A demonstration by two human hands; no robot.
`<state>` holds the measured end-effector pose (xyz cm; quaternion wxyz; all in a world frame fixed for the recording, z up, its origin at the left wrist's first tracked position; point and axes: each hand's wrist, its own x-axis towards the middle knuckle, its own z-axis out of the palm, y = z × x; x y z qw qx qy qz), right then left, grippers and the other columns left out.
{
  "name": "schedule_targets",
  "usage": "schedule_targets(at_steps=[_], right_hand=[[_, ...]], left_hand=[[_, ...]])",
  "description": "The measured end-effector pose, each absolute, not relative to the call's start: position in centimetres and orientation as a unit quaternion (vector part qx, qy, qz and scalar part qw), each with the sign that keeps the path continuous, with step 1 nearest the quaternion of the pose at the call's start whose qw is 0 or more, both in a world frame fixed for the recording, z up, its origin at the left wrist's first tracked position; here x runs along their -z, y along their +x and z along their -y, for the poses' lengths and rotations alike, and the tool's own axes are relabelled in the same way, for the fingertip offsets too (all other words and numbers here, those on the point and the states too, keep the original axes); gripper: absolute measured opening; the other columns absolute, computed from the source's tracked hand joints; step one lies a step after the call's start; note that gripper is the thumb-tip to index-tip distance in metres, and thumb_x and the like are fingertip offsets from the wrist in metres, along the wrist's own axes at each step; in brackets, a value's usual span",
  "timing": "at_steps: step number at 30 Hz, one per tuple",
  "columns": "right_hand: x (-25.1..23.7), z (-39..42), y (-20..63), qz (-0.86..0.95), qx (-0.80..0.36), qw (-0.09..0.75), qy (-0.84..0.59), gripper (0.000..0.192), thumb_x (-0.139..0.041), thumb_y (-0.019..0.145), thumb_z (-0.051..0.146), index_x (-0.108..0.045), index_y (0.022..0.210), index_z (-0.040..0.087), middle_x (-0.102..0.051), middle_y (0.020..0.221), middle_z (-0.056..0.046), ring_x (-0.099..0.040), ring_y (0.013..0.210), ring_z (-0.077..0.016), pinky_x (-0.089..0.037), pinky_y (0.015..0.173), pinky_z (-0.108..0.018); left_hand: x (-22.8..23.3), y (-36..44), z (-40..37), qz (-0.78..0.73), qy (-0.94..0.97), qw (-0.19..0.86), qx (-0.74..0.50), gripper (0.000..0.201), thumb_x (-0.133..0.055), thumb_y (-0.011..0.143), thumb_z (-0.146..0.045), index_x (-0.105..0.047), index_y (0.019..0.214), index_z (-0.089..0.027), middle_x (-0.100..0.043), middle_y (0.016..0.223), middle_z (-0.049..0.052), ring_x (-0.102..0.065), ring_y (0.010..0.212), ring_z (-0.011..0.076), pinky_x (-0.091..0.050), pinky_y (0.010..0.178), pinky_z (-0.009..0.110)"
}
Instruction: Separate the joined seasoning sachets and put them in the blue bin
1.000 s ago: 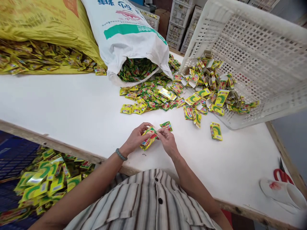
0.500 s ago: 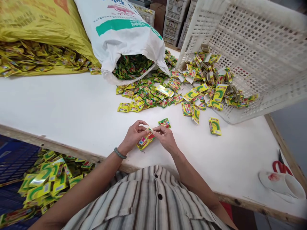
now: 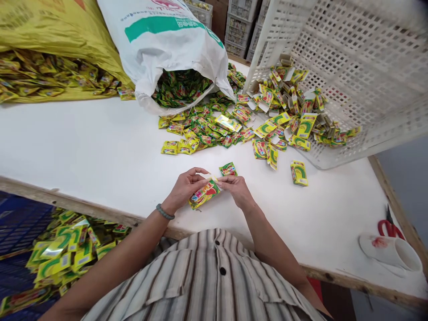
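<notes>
Yellow-green printed foil sachets [image 3: 203, 195], a small bunch, are pinched between both hands just above the white tabletop [image 3: 100, 151]. Left hand [image 3: 185, 187] has fingers curled shut round the bunch's lower end; right hand [image 3: 236, 187] nips its top edge with thumb and forefinger, possibly working a flap, hard to tell. One loose sachet [image 3: 228, 169] lies at 12 o'clock. Progress reads early: many unhandled sachets remain. White woven sack [image 3: 174, 49] at 11 o'clock spills green packets; tipped white perforated plastic crate [image 3: 351, 67] at 2 o'clock holds flat yellow cartons [image 3: 299, 173]. Blue bin [image 3: 20, 218] at 8 o'clock has filled yellow cartons.
</notes>
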<state>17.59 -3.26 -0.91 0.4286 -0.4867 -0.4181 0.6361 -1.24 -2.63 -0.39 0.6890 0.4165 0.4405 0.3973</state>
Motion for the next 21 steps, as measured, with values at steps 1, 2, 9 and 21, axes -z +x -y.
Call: schedule_targets(at_steps=[1, 2, 9, 21], right_hand=[[0.8, 3.4, 17.6, 0.431, -0.631, 0.426, -0.485, 0.019, -0.080, 0.062, 0.034, -0.078, 0.076, 0.021, -0.073, 0.072, 0.000, -0.062, 0.070, -0.0158, -0.047, 0.072, -0.031], [0.6, 3.5, 17.5, 0.441, -0.625, 0.424, -0.484, 0.019, -0.079, 0.065, 0.034, -0.079, 0.078, 0.021, -0.074, 0.074, 0.000, -0.062, 0.071, -0.0160, -0.047, 0.073, -0.031], [0.8, 5.0, 15.3, 0.430, -0.599, 0.472, -0.483, 0.031, -0.067, 0.078, 0.038, -0.076, 0.104, 0.023, -0.074, 0.090, -0.001, -0.059, 0.076, -0.0153, -0.047, 0.069, -0.028], [1.2, 5.1, 13.7, 0.558, -0.412, 0.477, -0.539, 0.033, -0.067, 0.080, 0.029, -0.071, 0.112, 0.023, -0.072, 0.111, -0.005, -0.063, 0.099, -0.0194, -0.051, 0.081, -0.030]], left_hand=[[0.4, -1.2, 2.6, -0.443, 0.416, 0.687, -0.399, 0.048, -0.082, 0.065, -0.041, -0.060, 0.100, -0.016, -0.070, 0.070, 0.000, -0.063, 0.058, 0.0134, -0.048, 0.055, 0.023], [0.4, -1.2, 2.6, -0.446, 0.413, 0.684, -0.403, 0.048, -0.082, 0.064, -0.041, -0.060, 0.098, -0.016, -0.070, 0.068, 0.000, -0.063, 0.056, 0.0130, -0.048, 0.054, 0.022], [0.2, -0.7, 2.5, -0.467, 0.380, 0.649, -0.465, 0.047, -0.082, 0.062, -0.042, -0.060, 0.094, -0.015, -0.069, 0.064, -0.001, -0.062, 0.054, 0.0124, -0.047, 0.052, 0.022], [-0.1, -0.5, 2.5, -0.461, 0.369, 0.662, -0.461, 0.052, -0.083, 0.060, -0.043, -0.057, 0.097, -0.017, -0.066, 0.061, -0.003, -0.057, 0.051, 0.0117, -0.045, 0.050, 0.022]])
